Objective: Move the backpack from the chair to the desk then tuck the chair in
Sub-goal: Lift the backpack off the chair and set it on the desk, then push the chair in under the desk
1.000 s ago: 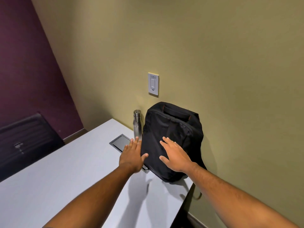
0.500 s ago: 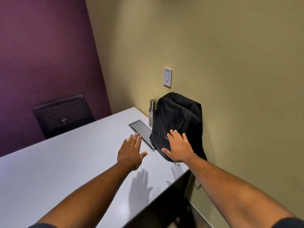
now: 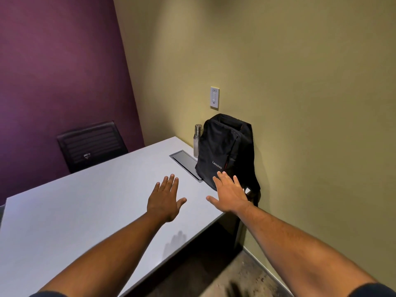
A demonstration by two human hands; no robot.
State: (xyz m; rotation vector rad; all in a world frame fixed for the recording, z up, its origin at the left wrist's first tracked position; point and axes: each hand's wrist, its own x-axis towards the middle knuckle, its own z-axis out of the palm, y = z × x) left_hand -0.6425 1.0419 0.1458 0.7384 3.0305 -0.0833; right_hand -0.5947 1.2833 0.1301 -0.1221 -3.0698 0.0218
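The backpack (image 3: 225, 151) stands on the desk (image 3: 85, 211) right of centre, against the wall, both the left hand (image 3: 166, 200) and right hand (image 3: 230, 195) spread flat and empty, so tucking the unseen chair likely comes next.

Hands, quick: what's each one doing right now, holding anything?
Left hand: open, fingers spread, empty, above the desk.
Right hand: open, empty, fingertips overlapping the backpack; contact unclear.

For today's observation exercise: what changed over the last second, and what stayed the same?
Both hands drew back from the backpack: the left hand now hovers open over the desk, the right hand open near the bag's base. The backpack and the bottle stayed put.
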